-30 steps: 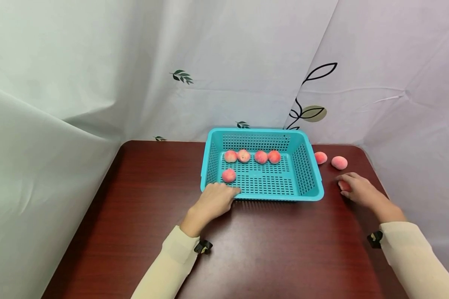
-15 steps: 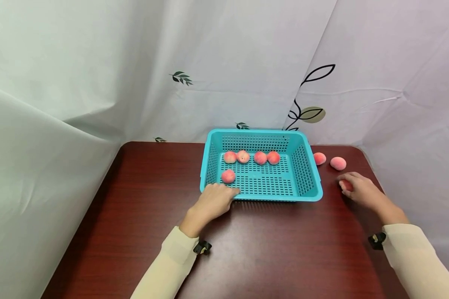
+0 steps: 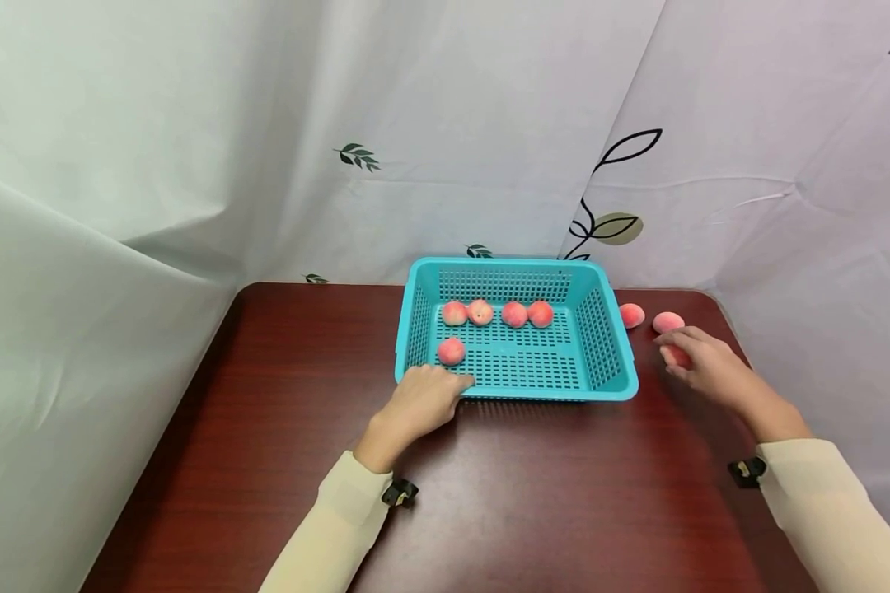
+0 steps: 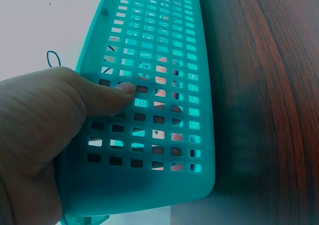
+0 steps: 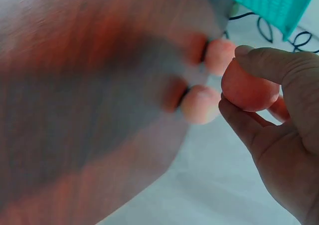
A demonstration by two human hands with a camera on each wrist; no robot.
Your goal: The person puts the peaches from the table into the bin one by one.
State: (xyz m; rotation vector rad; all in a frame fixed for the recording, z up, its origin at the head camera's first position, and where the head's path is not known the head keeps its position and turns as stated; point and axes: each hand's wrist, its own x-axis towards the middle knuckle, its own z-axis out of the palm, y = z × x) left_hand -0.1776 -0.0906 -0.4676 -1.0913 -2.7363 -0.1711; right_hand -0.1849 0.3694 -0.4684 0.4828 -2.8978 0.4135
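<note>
A turquoise plastic basket [image 3: 519,394] with a lattice of holes stands on the table, several peaches inside it, one peach [image 3: 451,352] near its front left. My left hand [image 3: 426,399] grips the basket's front rim at the left corner; in the left wrist view the thumb [image 4: 112,99] lies against the outer wall and the other fingers are mostly hidden. Right of the basket, my right hand [image 3: 708,369] holds a pink-red peach [image 5: 249,88] between thumb and fingers, seemingly just off the table. Two more peaches, one [image 3: 632,315] by the basket and one [image 3: 668,323] further right, lie beyond this hand.
The dark red-brown wooden table [image 3: 549,494] ends at the back and right against white hanging cloth [image 3: 445,123] with leaf prints. Inside the basket, a pair of peaches [image 3: 468,313] and another pair [image 3: 527,315] sit along the back.
My right hand has moved slightly left and up with the peach in its grasp, coming closer to the peach behind it. The left hand stays on the basket rim.
</note>
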